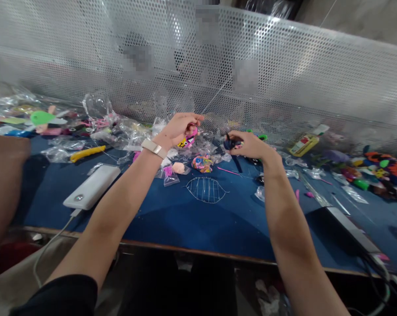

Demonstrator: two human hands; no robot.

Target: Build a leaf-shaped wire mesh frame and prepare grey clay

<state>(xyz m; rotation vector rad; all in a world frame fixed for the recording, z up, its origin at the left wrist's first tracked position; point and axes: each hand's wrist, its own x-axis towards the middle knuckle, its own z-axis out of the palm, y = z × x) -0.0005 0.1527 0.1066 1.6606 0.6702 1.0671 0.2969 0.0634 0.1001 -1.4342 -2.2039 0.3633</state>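
My left hand (180,127), with a pale band on its wrist, is closed with its fingers curled at a small pink and yellow figure (188,139) with a cartoon-like eye. To its right, my right hand (246,144) pinches a dark strip (230,144); part of what lies behind its fingers is hidden. Between and below the hands lies a mottled multicoloured lump (202,163), with a thin pink stick (228,170) beside it. Nearer me, a leaf-shaped wire frame (207,190) rests flat on the blue tabletop (192,224).
A white power bank (92,187) with a cable and a yellow stick (88,153) lie left. Plastic bags (132,131) crowd the back beneath a perforated metal screen (284,66). A yellow bottle (305,142) and a dark device (346,232) are right. Another person's arm (4,184) reaches in at far left.
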